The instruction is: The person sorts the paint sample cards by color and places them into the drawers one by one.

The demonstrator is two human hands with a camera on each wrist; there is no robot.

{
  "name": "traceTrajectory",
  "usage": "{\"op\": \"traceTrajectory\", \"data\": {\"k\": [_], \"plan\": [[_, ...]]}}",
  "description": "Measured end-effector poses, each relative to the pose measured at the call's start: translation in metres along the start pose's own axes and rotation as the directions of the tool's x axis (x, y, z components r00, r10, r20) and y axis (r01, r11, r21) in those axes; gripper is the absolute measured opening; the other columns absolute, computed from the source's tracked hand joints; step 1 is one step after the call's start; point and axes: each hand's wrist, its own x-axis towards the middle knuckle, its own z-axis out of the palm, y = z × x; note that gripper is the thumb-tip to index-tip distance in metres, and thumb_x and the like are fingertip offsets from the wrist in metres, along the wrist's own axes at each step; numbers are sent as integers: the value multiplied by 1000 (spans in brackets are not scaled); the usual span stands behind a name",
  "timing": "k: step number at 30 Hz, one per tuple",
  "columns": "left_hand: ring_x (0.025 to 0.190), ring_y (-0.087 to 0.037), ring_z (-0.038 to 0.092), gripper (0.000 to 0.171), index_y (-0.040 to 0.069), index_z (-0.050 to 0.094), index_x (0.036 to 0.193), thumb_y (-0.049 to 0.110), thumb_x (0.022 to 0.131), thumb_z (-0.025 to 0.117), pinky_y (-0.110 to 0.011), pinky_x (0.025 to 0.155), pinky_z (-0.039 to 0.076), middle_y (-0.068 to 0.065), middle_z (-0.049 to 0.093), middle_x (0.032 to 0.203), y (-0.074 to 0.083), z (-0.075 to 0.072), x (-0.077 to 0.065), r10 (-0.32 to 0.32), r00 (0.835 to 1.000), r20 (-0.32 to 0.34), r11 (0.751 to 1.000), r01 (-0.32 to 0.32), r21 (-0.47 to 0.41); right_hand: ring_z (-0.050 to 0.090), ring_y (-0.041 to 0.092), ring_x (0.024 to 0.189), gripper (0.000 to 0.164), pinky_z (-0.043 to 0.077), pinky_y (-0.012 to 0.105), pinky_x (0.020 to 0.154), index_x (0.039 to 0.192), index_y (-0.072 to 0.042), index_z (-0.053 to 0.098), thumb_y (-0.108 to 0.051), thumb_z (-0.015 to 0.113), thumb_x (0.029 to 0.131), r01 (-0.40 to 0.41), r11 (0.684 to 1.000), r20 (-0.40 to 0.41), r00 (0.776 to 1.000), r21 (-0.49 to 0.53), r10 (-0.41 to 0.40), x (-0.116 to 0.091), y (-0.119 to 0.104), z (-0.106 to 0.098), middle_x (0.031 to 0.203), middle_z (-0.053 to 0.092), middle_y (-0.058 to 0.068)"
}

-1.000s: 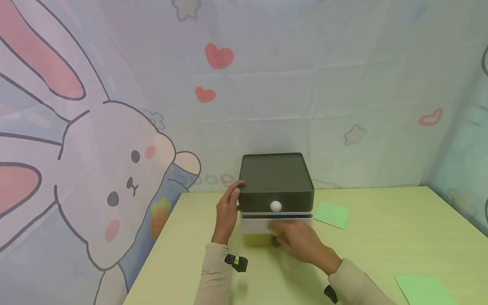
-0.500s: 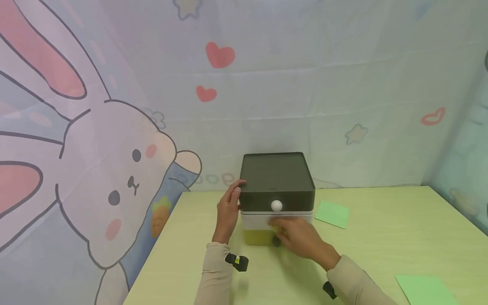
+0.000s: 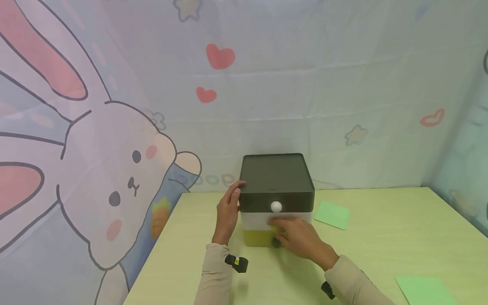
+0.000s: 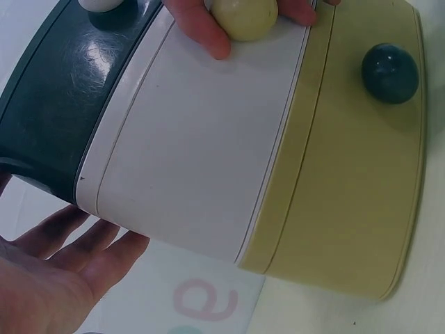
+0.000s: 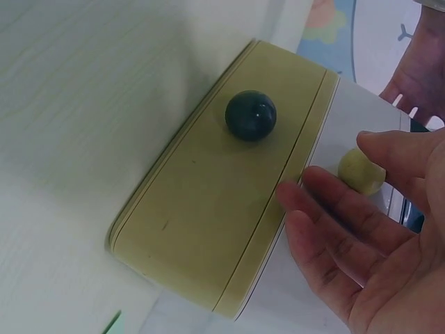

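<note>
Rabbit-print backdrop [image 3: 289, 97] behind yellowish table [image 3: 381, 245]

Dark top drawer [image 4: 66, 90] looks glossy plastic, white drawer [image 4: 188, 139] smooth plastic, yellow drawer [image 4: 334, 202] satin plastic. Yellow knob [image 5: 359, 174] is matt, dark knob [image 5: 250, 116] glossy. Backdrop [image 3: 286, 101] is creased cloth; green sheets [image 3: 332, 215] matt paper.

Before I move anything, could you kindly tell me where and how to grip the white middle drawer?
Probably by its round yellow knob, pinched from the front across opposite sides: it juts like a ball from the smooth white drawer front, which shows no other handhold.
</note>
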Motion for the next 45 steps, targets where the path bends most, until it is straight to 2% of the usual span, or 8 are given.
{"op": "traceTrajectory", "data": {"k": [5,22,25,28,31,37,40,45], "plan": [[132,-28,56,36,29,63,133,43,107,42,-57,98,53,1,55,149,0,0,0,3,1000,-3,1000,-3,4,43,1,62,33,42,20,58,112,-15,74,-7,76,81,1,1000,13,1000,-8,-1,0,-1,-1,96,76,0],[133,-27,56,35,32,63,132,44,107,43,-58,100,51,2,55,149,0,1,0,-12,1000,-1,1000,12,-4,43,2,61,32,44,21,59,113,-15,74,-9,76,82,-7,1000,30,1000,-20,8,0,-1,0,99,77,1],[133,-28,56,35,31,63,132,44,107,43,-58,100,51,1,55,149,0,1,1,-4,1000,0,1000,4,-5,53,4,65,33,50,25,63,115,-14,73,-9,76,82,3,1000,24,1000,-27,-2,-1,-2,0,102,77,1],[134,-28,55,35,30,63,132,43,107,43,-59,100,51,1,55,149,0,1,1,0,1000,-5,1000,0,1,68,12,79,34,56,31,71,116,-15,73,-8,76,82,21,999,22,1000,-45,-20,-2,-2,1,107,77,-1],[135,-28,55,35,31,63,132,44,107,43,-59,100,51,2,55,149,0,1,1,-4,1000,-9,1000,4,10,71,17,89,32,57,34,74,113,-18,73,-8,75,82,35,998,34,999,-57,-33,-5,-3,4,105,76,-3],[132,-27,56,35,32,63,132,45,106,43,-58,99,52,2,56,148,0,2,1,-6,1000,-16,1000,6,9,57,11,71,24,45,25,58,105,-20,75,-11,76,82,19,999,61,998,-43,-16,-13,-6,12,84,70,-2],[133,-27,56,35,31,64,132,44,107,43,-57,99,52,1,56,148,1,2,0,-2,1000,-15,1000,2,3,54,9,67,26,42,22,56,105,-19,74,-10,78,81,27,999,72,997,-47,-23,-16,-6,16,82,70,-1],[134,-27,55,35,31,63,132,43,107,43,-58,100,51,1,55,149,2,1,0,-5,1000,-11,1000,5,-1,60,11,69,31,45,25,57,108,-17,74,-9,80,78,20,999,97,995,-50,-15,-18,-4,19,90,74,2]]}}
